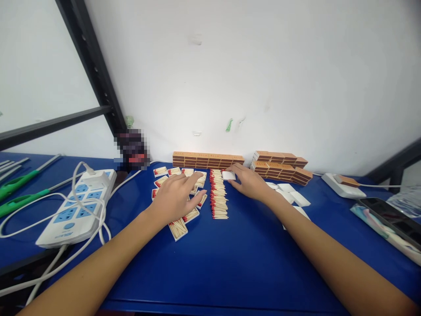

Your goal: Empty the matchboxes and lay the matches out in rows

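A long pile of red-tipped matches (218,197) lies on the blue table between my hands. My right hand (245,180) grips a small white matchbox tray (229,175) by its edge, at the far end of the pile. Over a group of match-filled trays (178,229) on the left hovers my left hand (177,195), fingers spread and holding nothing. It hides part of those trays. To the right of my right hand, several white trays (301,199) lie scattered, some partly behind my forearm.
Brown matchboxes are stacked in a row (208,160) along the wall, with more stacks (281,169) at the right. A power strip (79,206) with white cables and green-handled tools (24,202) occupy the left. A dark phone (391,219) and a white adapter (342,186) lie right.
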Motion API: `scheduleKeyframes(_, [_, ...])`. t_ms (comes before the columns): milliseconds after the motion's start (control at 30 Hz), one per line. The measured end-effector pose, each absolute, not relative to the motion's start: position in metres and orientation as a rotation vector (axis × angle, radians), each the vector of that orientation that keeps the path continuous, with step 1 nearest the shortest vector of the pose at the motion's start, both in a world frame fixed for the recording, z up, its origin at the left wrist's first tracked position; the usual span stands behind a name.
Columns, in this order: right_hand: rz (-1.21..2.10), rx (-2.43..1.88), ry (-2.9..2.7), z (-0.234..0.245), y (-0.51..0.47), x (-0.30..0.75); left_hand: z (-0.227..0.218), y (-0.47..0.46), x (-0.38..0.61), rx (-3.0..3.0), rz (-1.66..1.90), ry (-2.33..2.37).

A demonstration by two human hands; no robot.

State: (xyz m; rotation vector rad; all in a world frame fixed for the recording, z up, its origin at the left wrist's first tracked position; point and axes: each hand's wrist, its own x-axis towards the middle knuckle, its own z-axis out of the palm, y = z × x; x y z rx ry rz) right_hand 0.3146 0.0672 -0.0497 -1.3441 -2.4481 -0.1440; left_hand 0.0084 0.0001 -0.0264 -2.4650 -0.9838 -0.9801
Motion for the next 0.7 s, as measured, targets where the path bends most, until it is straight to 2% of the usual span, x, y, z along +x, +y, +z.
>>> scheduleKeyframes(433, [-0.077, -1.291, -2.361, -0.049, 0.071, 0.324, -0.030, 0.005, 0.003, -2.476, -0.780, -1.093])
scheduleKeyframes(700, [-0.144, -1.432, -2.338, -0.024, 0.057, 0.360, -0.031, 0.007, 0.004, -2.472, -0.726, -1.046])
